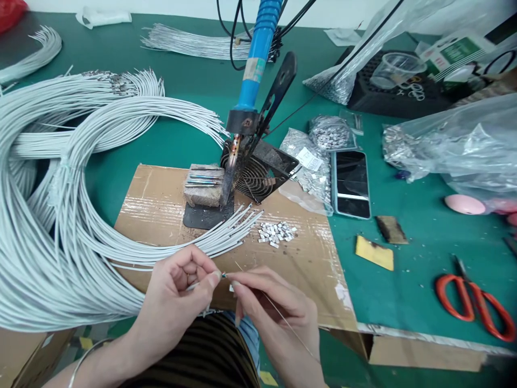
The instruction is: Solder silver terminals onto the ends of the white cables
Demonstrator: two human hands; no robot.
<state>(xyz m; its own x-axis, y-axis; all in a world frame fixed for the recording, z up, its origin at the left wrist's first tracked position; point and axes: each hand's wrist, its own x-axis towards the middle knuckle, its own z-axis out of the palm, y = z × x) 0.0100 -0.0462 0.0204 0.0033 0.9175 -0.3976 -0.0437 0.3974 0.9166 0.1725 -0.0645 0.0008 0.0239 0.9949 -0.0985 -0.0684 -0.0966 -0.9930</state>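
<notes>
My left hand (181,291) is closed in a pinch on what looks like a white cable's end, its small bluish tip (223,275) just showing at the fingertips. Facing it, my right hand (274,312) has thumb and forefinger pressed together, almost touching that tip. A thin silvery wire (288,325) runs slantwise through the right hand. Behind both hands, a fanned bundle of white cables (218,237) lies on cardboard (157,205). Small metal pieces (277,233) are heaped beside the cable ends. What the fingers cover is hidden.
A blue-handled soldering iron (258,54) points down at a block (204,186) before a black fan (258,178). Large cable coils (36,215) fill the left. Rightward lie a phone (352,183), a yellow sponge (374,253), red-handled scissors (472,302) and plastic bags (456,140).
</notes>
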